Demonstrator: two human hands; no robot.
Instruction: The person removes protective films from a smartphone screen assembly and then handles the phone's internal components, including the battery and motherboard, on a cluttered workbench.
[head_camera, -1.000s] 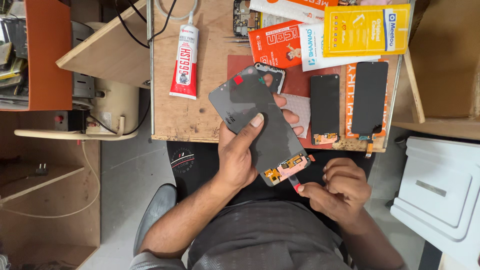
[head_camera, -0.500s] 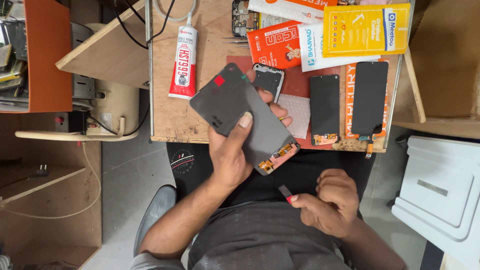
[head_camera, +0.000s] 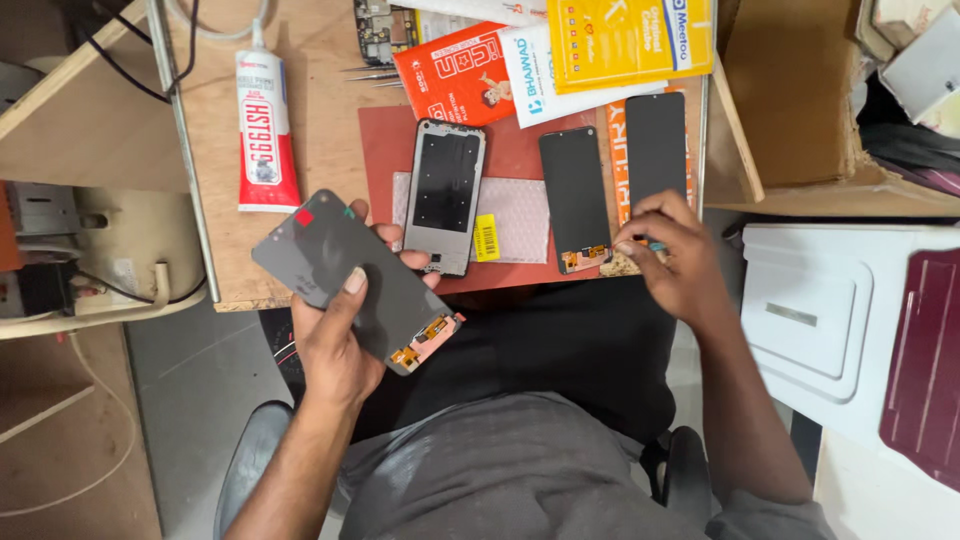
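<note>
The person sits at a wooden desk (head_camera: 300, 100) with phone parts spread over a red mat (head_camera: 385, 150). The left hand (head_camera: 335, 345) holds a dark phone screen (head_camera: 345, 275) tilted above the desk's near edge, thumb across its back and fingers wrapped underneath; the orange flex end points down toward the lap. A small red tab sits near its upper corner. The right hand (head_camera: 670, 255) is down at the desk edge, fingertips pinched narrow on something small and bluish just below a second screen (head_camera: 655, 150), which lies flat. I cannot tell what the small thing is, as the fingers cover most of it.

Between the hands a third screen (head_camera: 575, 200) lies face down on the mat, and a grey phone frame (head_camera: 445, 195) rests on a patch of bubble wrap (head_camera: 520, 215). A glue tube (head_camera: 265, 135) lies to the left, and coloured packets (head_camera: 560, 60) and tweezers (head_camera: 370, 75) sit at the far side.

To my eye the step in hand is readying the held screen for fitting, with the right hand fetching a tool or bit. The next move looks to call for a light, steady grip near the flex, since that ribbon would likely tear or crease if bent hard, and for keeping the glass away from the desk edge
</note>
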